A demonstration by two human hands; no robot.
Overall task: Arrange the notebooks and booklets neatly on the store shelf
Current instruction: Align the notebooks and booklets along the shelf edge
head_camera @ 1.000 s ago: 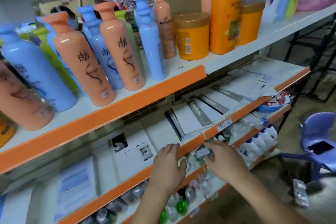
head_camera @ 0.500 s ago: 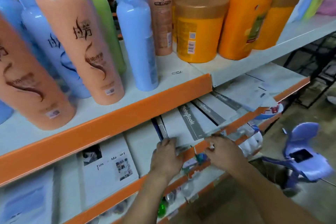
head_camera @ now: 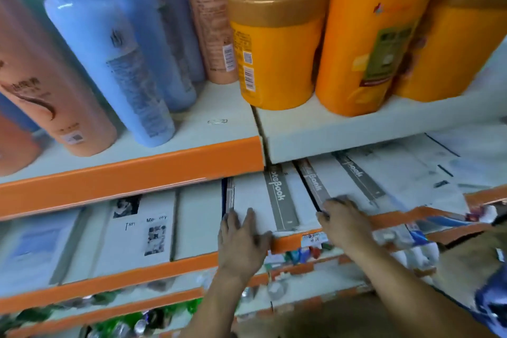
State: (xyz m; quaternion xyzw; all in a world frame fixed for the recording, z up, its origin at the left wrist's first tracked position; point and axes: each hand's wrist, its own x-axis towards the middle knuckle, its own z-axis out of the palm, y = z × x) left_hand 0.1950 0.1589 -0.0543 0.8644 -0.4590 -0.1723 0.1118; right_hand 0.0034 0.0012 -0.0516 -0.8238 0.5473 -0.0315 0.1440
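Notebooks and booklets lie flat on the middle shelf (head_camera: 192,258), behind its orange lip. My left hand (head_camera: 241,240) rests with straight fingers on the front left corner of a white notebook (head_camera: 248,195) with a grey "NoteBook" strip. My right hand (head_camera: 343,217) holds the front edge of the neighbouring notebook (head_camera: 330,173), fingers on top and thumb at its left side; blur hides the detail. More overlapping notebooks (head_camera: 389,164) fan out to the right. A photo-cover booklet (head_camera: 137,230), a plain white one (head_camera: 197,219) and a bluish one (head_camera: 35,241) lie to the left.
The upper shelf just above carries tall peach bottles (head_camera: 41,85), blue bottles (head_camera: 109,63) and orange tubs (head_camera: 277,49), with a paperclip (head_camera: 217,121) near its edge. Small bottles and packets fill the lower shelves (head_camera: 301,252). A purple chair (head_camera: 491,302) stands at the lower right.
My view has moved closer to the shelf. My left hand has moved from the orange lip up onto the notebook cover. My right hand has moved onto the neighbouring notebook's edge.
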